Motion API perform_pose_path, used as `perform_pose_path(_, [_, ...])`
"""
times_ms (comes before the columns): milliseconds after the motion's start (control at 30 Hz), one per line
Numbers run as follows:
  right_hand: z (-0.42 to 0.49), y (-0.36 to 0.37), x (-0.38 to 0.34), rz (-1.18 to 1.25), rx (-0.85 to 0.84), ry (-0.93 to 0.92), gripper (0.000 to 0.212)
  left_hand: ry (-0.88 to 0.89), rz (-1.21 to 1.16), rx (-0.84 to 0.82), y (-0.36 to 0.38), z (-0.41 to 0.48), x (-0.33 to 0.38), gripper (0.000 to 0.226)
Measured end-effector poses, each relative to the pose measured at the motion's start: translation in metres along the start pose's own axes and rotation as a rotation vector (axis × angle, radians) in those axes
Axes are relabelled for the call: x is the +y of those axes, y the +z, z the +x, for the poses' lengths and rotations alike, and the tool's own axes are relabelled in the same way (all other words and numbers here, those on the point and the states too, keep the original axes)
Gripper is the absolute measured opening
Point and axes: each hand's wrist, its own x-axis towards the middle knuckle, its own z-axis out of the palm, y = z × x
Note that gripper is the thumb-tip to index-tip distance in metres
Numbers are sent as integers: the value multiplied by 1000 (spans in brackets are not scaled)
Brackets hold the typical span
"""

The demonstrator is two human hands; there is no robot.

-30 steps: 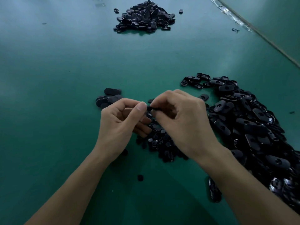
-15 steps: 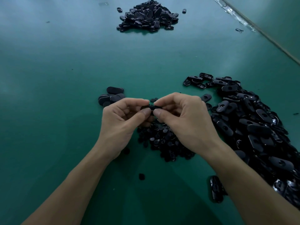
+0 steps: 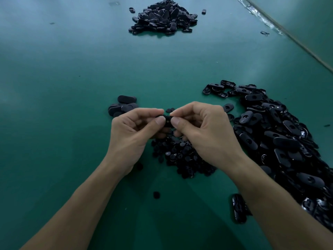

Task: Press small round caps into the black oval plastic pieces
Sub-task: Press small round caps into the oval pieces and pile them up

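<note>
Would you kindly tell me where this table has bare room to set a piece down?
Bare table lies left of the left hand and small stack, and between the far pile and the hands. Crowded: the big heap beside the right hand, and the caps under both hands, which pinch an oval piece.

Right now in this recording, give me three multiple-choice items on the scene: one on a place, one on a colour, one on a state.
1. Where does the pile of round caps lie?
A) under and between the left hand and right hand
B) at the far edge
C) left of the left arm
2. What colour is the table top?
A) red
B) green
C) white
3. How is the oval piece held?
A) lying untouched
B) by one hand only
C) pinched by both hands

Answers: 1 A, the caps show just beneath the hands; 2 B, the bare surface is green; 3 C, both thumbs and forefingers close on it.
</note>
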Motion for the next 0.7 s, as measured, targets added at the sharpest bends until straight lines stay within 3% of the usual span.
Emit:
perform_pose_path(267, [0,1,6,-51,32,8,8,-33,25,-15,-2,1,-2,13])
perform_pose_path(333, [2,-2,6,-208,53,-8,6,-29,22,8,-1,2,-3,14])
perform_pose_path(400, [3,-4,8,-485,55,-26,22,-26,2,44,-2,2,-3,12])
perform_pose_path(500, [2,-9,7,-793,-45,1,32,-27,-27,87,-3,4,-4,11])
perform_pose_path(600, [-1,-10,9,-880,-140,38,27,-27,-36,88,-4,4,-3,10])
perform_pose_path(700, [-3,-9,9,-849,-101,36,14,-28,-39,84,-4,3,-3,12])
